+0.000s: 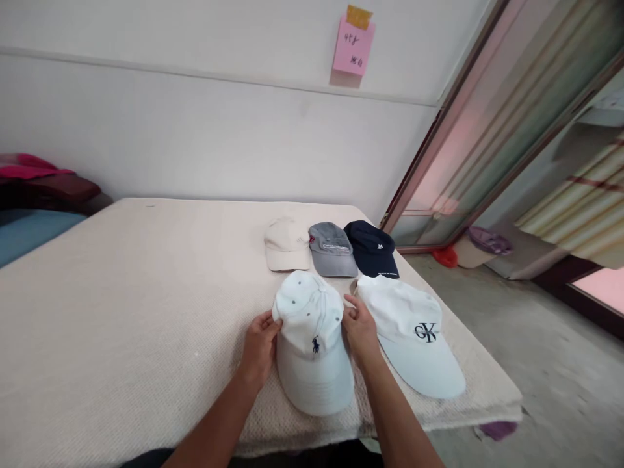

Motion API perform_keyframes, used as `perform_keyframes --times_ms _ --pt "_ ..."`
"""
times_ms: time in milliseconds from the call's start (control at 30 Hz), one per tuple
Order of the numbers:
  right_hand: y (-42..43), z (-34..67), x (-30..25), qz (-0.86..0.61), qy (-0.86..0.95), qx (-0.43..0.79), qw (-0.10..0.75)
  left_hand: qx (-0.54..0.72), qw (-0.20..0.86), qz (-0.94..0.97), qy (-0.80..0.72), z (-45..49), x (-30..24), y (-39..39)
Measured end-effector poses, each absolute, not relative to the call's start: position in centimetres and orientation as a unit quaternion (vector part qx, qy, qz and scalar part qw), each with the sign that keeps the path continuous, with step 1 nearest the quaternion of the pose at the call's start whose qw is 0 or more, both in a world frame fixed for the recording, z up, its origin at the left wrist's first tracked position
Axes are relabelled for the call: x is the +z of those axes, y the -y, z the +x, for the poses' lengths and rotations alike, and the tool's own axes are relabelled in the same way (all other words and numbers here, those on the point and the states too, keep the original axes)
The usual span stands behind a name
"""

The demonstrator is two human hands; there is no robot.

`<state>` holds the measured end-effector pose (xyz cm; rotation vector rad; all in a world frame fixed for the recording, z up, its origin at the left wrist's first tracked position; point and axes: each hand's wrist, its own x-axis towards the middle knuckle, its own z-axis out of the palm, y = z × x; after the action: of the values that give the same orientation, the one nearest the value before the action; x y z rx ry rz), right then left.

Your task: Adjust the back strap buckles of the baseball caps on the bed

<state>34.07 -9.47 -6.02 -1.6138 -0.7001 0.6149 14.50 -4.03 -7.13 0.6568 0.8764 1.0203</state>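
A white baseball cap [312,338] with a small dark horse-and-rider emblem sits in front of me, its brim pointing toward me. My left hand [260,341] pinches the cap's left edge between thumb and fingers. On the opposite side, my right hand [359,325] grips the right edge, its index finger partly raised. Just to the right lies a larger white cap [407,318] with dark "CK"-style lettering. Behind them, a beige cap [286,244], a grey cap [333,250] and a navy cap [371,248] form a row, brims toward me.
The caps rest on a table covered with a cream textured cloth [121,338]. A white wall behind carries a pink note [353,47]. Pink and blue items [39,221] stand at the far left. On the floor at right are a bin [478,250] and a red bag [444,256].
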Motion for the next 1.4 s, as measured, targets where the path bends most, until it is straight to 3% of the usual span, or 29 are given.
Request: perform_keyframes --times_ms 167,300,433,500,567,633,900,1400 --pt "7.9 35.6 -6.6 -0.765 0.344 0.197 0.508 0.466 0.705 0.298 -0.444 14.6 -7.2 4.0" --pt "8.1 35.9 -5.9 -0.789 0.321 0.167 0.497 0.451 0.698 0.302 -0.467 13.4 -6.7 4.5" --pt "9.2 32.1 -3.0 -0.735 0.341 0.115 0.575 0.427 0.691 0.321 -0.487 11.4 -5.2 5.1" --pt "9.7 28.9 -1.3 -0.652 0.382 0.201 0.624 0.437 0.66 0.363 -0.492 9.9 -3.8 5.3" --pt "10.0 25.7 0.5 -0.589 0.416 0.312 0.619 0.474 0.603 0.411 -0.493 8.1 -1.9 5.7" --pt "10.3 23.1 2.2 -0.541 0.449 0.337 0.627 0.519 0.537 0.449 -0.49 6.2 0.3 6.2" --pt "9.9 18.5 6.8 -0.475 0.54 0.182 0.67 0.621 0.368 0.517 -0.46 1.6 7.1 8.8" --pt "9.0 16.7 7.1 -0.465 0.548 0.18 0.672 0.633 0.315 0.516 -0.483 0.4 7.7 9.3"
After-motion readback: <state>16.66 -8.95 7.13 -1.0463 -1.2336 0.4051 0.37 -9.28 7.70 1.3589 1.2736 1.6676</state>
